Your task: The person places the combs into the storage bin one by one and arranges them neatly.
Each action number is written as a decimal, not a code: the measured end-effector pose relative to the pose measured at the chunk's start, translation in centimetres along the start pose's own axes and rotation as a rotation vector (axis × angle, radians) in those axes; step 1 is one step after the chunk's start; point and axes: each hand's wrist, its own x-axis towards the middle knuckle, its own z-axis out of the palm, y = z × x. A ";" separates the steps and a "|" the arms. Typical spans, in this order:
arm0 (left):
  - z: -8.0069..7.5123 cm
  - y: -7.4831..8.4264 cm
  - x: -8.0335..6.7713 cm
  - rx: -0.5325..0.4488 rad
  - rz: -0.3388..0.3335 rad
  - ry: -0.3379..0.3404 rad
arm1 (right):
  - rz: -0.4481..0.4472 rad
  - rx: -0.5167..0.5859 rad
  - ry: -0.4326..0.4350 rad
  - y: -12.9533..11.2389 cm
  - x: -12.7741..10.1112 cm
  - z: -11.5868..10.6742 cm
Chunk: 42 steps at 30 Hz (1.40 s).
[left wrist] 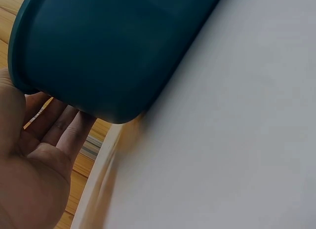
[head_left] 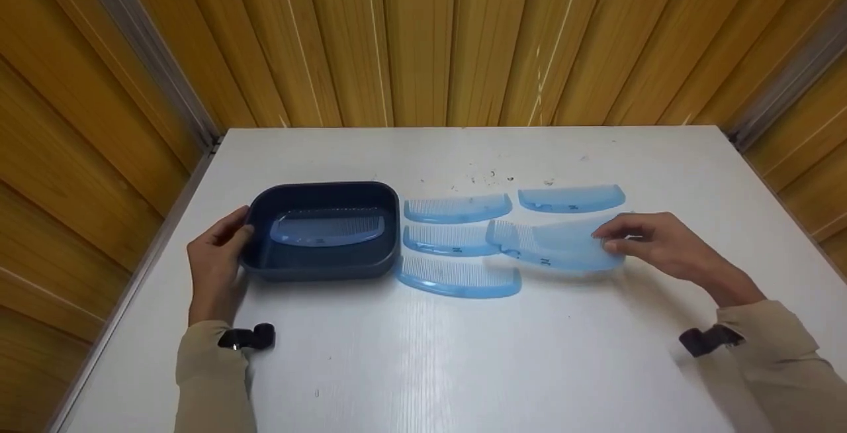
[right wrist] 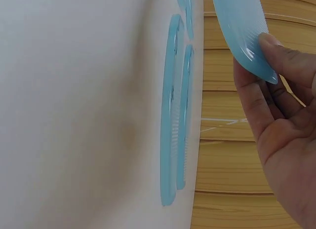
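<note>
At the left, a dark blue plastic box (head_left: 321, 271) stands on the table with one blue comb (head_left: 327, 231) inside. My left hand (head_left: 215, 247) grips the box's left end, thumb at the rim and fingers against the outer wall, as the left wrist view also shows on the box (left wrist: 108, 51). On the right, my right hand (head_left: 668, 247) pinches one end of a translucent light blue comb (head_left: 556, 251) between thumb and fingers. That comb is held above the table, its far end overlapping another comb (head_left: 440, 241) from the head view.
More blue combs lie right of the box: a back comb (head_left: 463, 209), a front comb (head_left: 456, 281) and a back right comb (head_left: 572, 200). Two combs lie side by side in the right wrist view, including a nearer comb (right wrist: 168, 140). A slatted wooden wall (head_left: 423, 42) bounds the white table (head_left: 423, 360).
</note>
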 end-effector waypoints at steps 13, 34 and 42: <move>0.6 -0.1 0.2 0.086 0.043 -0.010 | -0.022 0.092 -0.023 -2.9 3.9 2.0; 0.6 -0.3 0.2 0.102 0.085 -0.007 | -0.115 0.249 -0.083 -7.5 10.9 5.2; 0.7 -0.3 0.1 0.070 0.053 0.001 | -0.168 0.256 -0.104 -9.1 13.3 6.3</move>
